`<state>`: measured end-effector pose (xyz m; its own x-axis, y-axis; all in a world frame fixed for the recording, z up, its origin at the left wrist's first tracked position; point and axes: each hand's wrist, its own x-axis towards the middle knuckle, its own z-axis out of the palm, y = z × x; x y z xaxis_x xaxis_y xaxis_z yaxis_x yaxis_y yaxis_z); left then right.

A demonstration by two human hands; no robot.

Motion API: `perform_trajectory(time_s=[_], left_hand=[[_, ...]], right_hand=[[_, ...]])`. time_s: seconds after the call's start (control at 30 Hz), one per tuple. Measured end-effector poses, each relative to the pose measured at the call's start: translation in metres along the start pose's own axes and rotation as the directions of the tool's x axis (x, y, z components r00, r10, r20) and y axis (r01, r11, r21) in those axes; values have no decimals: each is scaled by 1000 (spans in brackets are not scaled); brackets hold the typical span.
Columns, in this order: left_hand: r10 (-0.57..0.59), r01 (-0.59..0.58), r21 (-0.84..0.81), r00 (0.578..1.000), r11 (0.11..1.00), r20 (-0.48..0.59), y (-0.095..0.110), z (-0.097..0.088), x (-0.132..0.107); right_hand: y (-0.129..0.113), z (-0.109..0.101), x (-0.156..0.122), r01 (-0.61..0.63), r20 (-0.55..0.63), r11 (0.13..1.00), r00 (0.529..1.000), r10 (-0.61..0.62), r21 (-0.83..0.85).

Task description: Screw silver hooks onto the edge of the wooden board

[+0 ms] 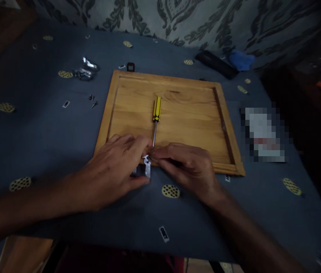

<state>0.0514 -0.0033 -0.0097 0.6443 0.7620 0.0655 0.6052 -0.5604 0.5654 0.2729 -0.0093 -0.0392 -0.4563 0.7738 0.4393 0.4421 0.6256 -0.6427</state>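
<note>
A framed wooden panel [137,113] lies flat in front of me, its recessed side up. My left hand [113,167] rests over its near edge, with fingers and thumb closed around a shiny metal hinge [147,168] at that edge. Close beside it, my right hand [189,167] pinches with thumb and forefinger at the hinge's inner end. Whatever sits between those fingertips is too small or hidden to tell. A screwdriver [157,110] with a yellow and black handle lies on the panel, its shaft pointing toward my fingertips.
More metal hinges [86,70] lie at the back left, with several screws [92,100] nearer the panel. A dark oblong case [216,64] and a blue cloth [241,60] are at the back right. A blurred-out object [264,132] lies right of the panel on the patterned tablecloth [49,144].
</note>
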Motion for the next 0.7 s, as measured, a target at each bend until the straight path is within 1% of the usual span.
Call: perform_trajectory(time_s=[0.13, 0.37, 0.53, 0.7], left_hand=[[-7, 7, -6, 1000, 1000, 10, 1, 0, 1], [-9, 8, 9, 1000, 1000, 12, 1, -1, 1], [-16, 16, 1, 1000, 1000, 27, 2, -1, 0], [-39, 40, -2, 998, 999, 47, 3, -2, 0]], right_hand=[[0, 1, 1, 49, 0, 999, 999, -49, -15], [-2, -1, 1, 57, 46, 996, 997, -54, -69], [-5, 0, 2, 94, 44, 987, 995, -89, -127], [-7, 0, 2, 109, 61, 984, 993, -101, -141]])
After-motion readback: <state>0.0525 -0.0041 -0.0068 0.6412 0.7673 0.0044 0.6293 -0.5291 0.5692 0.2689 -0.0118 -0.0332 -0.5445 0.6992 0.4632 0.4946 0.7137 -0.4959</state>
